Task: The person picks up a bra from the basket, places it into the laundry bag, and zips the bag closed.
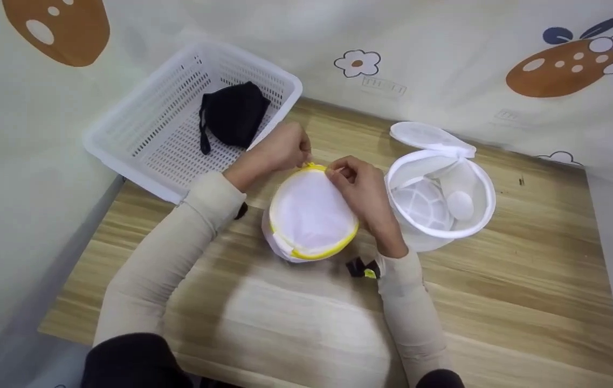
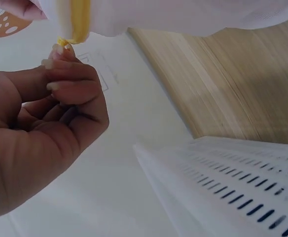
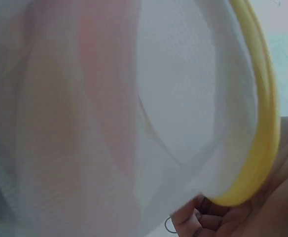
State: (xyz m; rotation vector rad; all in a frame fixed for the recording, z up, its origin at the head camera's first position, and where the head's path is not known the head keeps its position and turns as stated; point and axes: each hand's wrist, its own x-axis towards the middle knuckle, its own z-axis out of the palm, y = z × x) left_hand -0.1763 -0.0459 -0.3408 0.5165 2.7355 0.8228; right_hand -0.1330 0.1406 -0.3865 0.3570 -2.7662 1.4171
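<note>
1. Our left hand [image 1: 280, 148] pinches the yellow zipper pull [image 2: 65, 43].
2. Our right hand [image 1: 361, 188] pinches the yellow-trimmed mesh bag [image 1: 314, 213] at its rim.
3. We hold it between perforated basket [image 1: 128, 171] and open white bag [image 1: 450, 234].

A round white mesh laundry bag [image 1: 317, 210] is standing out over the wood-grain table [image 1: 527, 258], its circular top facing up and tilting toward the person; whether its base is touching the wood is hard to tell. A yellow zipper band [image 1: 328, 251] is running around much of the rim, and the pale, sheer sides are bulging softly below. At the far edge, the left hand [image 1: 284, 146] is pinching a small yellow zipper pull [image 2: 63, 42], while the right hand [image 1: 363, 188] is gripping the rim just beside it.
</note>
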